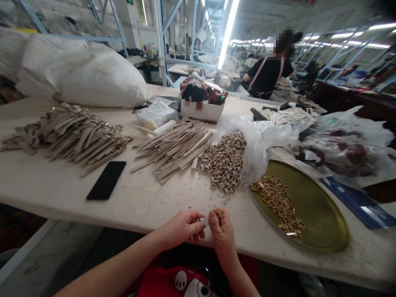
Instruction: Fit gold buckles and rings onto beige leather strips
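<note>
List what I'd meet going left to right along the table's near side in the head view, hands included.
Phone, left hand, right hand with a gold piece, tray holding gold buckles, blue packet.

On the table (148, 202) at left, a heap of straps (83, 134), phone (107, 180) in front of its right end. In the middle, a pile of strips (177, 148); just right of it, loops (224, 161) beside a plastic bag (256, 154). Farther right, a tray (323, 210) with buckles (281, 204) in its left part. Behind the strips, a box (201, 110); behind the straps, a sack (86, 74). At the near edge, left hand (188, 227) beside right hand (222, 228).
</note>
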The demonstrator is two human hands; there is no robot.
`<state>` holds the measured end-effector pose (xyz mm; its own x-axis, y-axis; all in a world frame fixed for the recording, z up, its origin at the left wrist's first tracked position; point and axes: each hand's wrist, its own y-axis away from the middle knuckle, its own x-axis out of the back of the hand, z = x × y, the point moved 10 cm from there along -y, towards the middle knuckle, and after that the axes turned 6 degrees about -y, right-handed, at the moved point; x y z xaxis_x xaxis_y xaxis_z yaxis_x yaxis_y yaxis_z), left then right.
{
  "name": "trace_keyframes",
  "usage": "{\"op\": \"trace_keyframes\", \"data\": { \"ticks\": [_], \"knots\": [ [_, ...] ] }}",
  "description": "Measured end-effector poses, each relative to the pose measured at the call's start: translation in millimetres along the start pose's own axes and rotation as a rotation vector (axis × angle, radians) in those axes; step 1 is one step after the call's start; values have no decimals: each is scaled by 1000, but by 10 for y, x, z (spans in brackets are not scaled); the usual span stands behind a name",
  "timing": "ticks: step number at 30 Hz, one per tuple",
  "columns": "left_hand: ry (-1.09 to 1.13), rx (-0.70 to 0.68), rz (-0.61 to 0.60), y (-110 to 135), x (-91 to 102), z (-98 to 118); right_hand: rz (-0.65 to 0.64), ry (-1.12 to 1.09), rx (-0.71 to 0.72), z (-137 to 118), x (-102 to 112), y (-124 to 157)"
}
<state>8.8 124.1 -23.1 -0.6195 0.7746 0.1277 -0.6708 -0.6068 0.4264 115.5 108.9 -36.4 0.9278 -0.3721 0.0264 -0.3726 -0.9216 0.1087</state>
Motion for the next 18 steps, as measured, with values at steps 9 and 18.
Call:
{"op": "trace_keyframes", "data": {
  "ticks": [9, 18],
  "knots": [
    [85, 118, 13, -219, -25, -137, 118, 216, 84, -9, 22, -139],
    [79, 148, 42, -282, 82, -146, -65, 219, 114, -86, -90, -171]
  ]
}}
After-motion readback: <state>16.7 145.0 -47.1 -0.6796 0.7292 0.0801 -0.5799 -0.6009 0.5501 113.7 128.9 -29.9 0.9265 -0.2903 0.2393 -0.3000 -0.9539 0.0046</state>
